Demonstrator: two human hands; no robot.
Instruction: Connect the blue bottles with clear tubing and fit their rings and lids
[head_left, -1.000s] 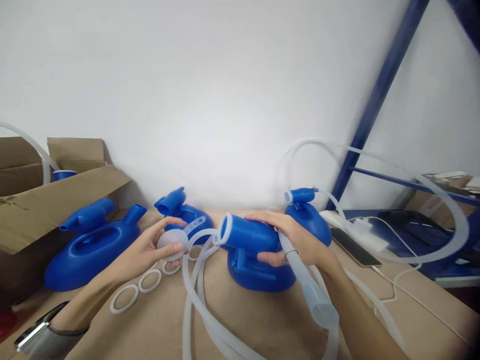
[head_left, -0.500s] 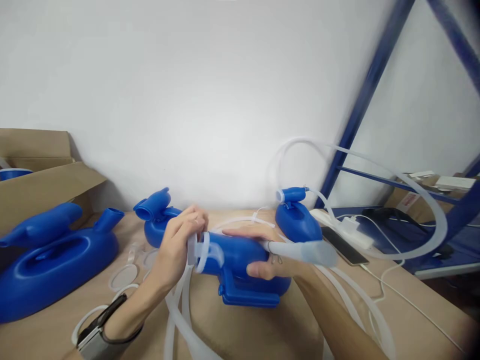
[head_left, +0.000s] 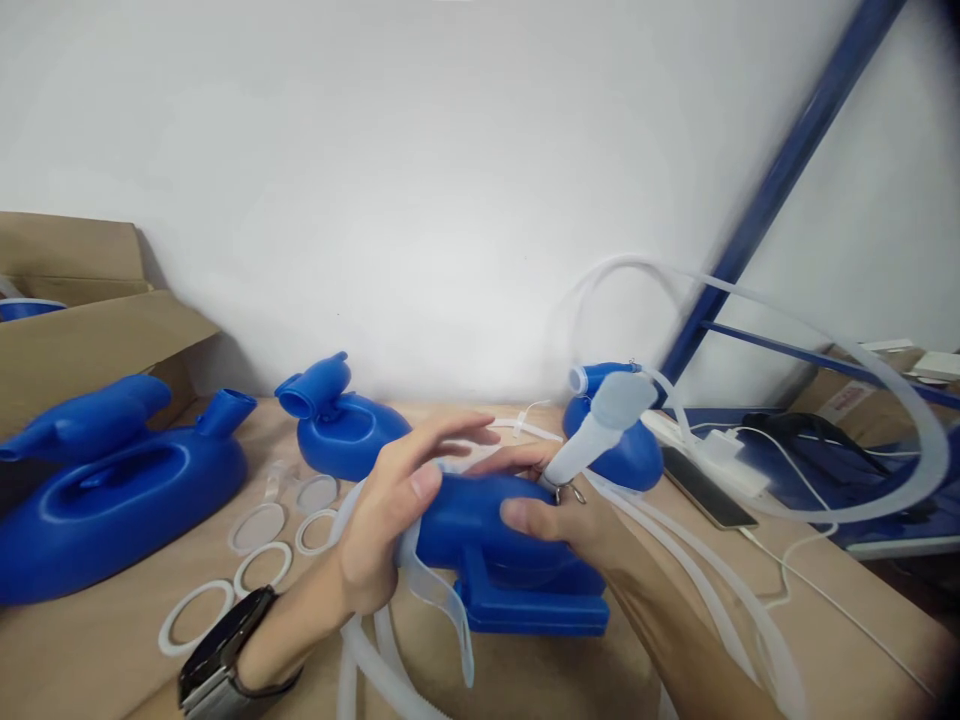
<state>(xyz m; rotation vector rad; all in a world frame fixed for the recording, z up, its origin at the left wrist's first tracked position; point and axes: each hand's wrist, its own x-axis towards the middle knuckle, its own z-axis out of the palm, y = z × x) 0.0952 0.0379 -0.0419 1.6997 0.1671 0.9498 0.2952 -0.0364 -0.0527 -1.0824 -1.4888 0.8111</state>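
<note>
A blue plastic urinal bottle (head_left: 480,515) lies between my hands, its handle (head_left: 532,605) toward me. My right hand (head_left: 570,525) is closed around its right part, the thumb on top and the fingers behind. From that end a translucent tube end (head_left: 600,425) slants up, with a wire clamp (head_left: 570,494) at its base. My left hand (head_left: 390,510) is closed over the bottle's mouth, palm against the end, thumb on the collar and fingers reaching over the far side. A white cap is mostly hidden beneath it; its translucent strap (head_left: 450,605) hangs down in front.
More blue bottles stand at the left (head_left: 112,520), back left (head_left: 352,435) and back right (head_left: 630,460). White rings (head_left: 196,585) and clear discs (head_left: 256,527) lie left. Hoses (head_left: 697,580) surround the work. A phone (head_left: 709,488), cables, a cardboard box (head_left: 105,345) and blue rack (head_left: 787,180) are around.
My left hand has shifted from pinching the cap's edge to covering the mouth with its palm. The strap now hangs lower. The tube end has swung from level to pointing up.
</note>
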